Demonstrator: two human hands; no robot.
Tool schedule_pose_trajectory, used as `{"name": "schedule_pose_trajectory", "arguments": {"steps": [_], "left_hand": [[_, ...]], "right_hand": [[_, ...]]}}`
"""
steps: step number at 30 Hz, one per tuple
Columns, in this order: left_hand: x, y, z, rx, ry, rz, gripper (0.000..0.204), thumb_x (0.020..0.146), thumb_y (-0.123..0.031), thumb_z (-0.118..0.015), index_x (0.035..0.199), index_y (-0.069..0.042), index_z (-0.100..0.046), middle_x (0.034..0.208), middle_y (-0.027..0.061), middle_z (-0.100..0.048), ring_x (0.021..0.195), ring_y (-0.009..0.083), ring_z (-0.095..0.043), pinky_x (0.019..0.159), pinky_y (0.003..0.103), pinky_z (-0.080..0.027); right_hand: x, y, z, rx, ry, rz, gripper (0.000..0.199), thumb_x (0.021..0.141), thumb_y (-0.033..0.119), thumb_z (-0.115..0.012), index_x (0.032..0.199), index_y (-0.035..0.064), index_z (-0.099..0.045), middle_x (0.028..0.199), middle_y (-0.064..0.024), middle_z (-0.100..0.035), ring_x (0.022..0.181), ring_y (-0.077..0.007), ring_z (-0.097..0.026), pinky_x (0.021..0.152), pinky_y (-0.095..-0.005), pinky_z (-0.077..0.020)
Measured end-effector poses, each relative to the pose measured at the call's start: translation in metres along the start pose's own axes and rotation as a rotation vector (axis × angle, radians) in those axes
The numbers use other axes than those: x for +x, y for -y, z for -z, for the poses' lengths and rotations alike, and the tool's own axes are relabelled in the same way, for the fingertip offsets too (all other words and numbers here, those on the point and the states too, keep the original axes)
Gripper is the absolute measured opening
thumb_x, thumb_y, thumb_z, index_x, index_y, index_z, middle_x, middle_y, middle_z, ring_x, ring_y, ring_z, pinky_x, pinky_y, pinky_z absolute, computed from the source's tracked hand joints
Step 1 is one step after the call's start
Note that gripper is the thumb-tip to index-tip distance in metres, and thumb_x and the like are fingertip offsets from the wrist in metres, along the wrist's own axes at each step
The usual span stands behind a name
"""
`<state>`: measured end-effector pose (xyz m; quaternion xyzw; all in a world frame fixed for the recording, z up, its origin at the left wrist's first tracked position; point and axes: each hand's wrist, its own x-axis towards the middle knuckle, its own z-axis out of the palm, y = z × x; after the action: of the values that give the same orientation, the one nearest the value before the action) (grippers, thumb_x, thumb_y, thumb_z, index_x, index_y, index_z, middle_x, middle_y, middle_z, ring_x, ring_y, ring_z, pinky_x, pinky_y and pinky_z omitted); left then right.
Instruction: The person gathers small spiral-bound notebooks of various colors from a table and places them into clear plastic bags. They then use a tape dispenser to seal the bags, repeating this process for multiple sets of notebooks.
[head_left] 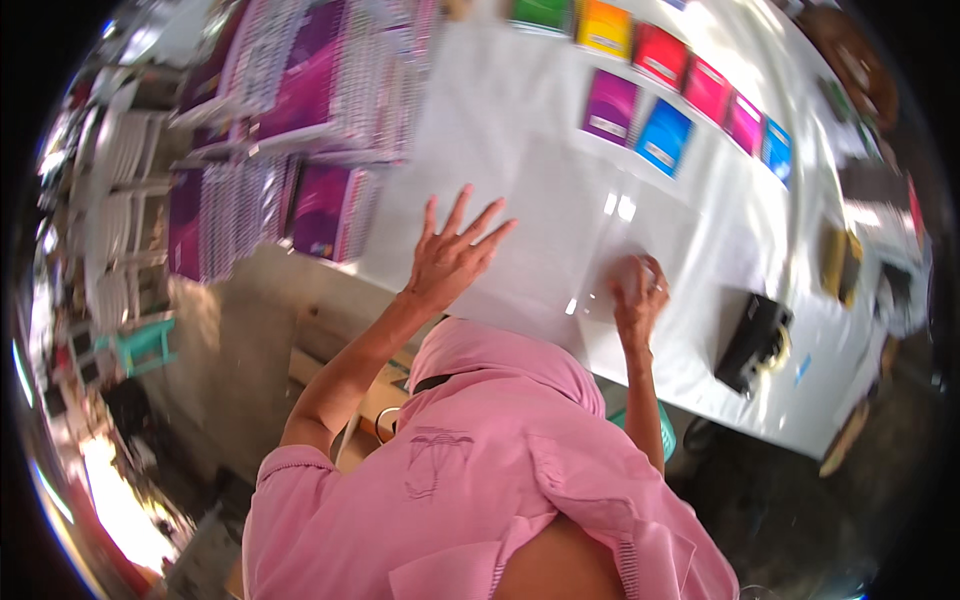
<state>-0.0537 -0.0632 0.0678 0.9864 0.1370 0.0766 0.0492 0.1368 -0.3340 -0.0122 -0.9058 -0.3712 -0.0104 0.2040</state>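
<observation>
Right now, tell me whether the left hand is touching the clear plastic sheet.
Touching. The head view shows the left hand spread flat, palm down, on the clear plastic sheet.

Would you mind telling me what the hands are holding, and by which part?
The left hand lies flat with fingers spread on the clear plastic sheet, pressing rather than gripping. The right hand is closed at the sheet's right part; whether it pinches it cannot be told.
</observation>
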Motion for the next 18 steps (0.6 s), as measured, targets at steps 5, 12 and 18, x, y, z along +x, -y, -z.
{"name": "schedule_pose_trajectory", "arguments": {"steps": [5,12,18], "left_hand": [[-0.074,0.083,0.016,0.400,0.078,0.284,0.056,0.079,-0.010,-0.061,0.133,-0.022,-0.051,0.147,-0.0023,-0.036,0.139,0.0335,-0.025,0.105,0.065,-0.020],[-0.031,0.047,0.016,0.290,-0.044,0.423,0.054,0.082,-0.007,-0.057,0.135,-0.015,-0.049,0.149,0.0003,-0.034,0.138,0.0418,-0.023,0.106,0.064,-0.019],[0.080,-0.106,-0.065,-0.328,-0.027,-0.364,0.055,0.084,-0.015,-0.062,0.136,-0.020,-0.048,0.146,0.0026,-0.038,0.137,0.0344,-0.028,0.106,0.058,-0.026]], "right_hand": [[-0.002,0.010,-0.004,0.013,0.007,0.011,0.058,0.075,0.014,-0.074,0.129,0.0151,-0.052,0.134,-0.0117,-0.043,0.120,-0.0311,-0.041,0.098,-0.0470,-0.0305],[0.003,-0.006,-0.017,0.035,-0.093,-0.033,0.059,0.076,0.014,-0.072,0.131,0.0171,-0.051,0.136,-0.0096,-0.043,0.123,-0.0303,-0.039,0.099,-0.0450,-0.0298],[0.009,-0.001,-0.017,0.109,-0.183,-0.067,0.054,0.075,0.010,-0.071,0.126,0.0147,-0.053,0.131,-0.0099,-0.045,0.114,-0.0305,-0.044,0.095,-0.0447,-0.0321]]}}
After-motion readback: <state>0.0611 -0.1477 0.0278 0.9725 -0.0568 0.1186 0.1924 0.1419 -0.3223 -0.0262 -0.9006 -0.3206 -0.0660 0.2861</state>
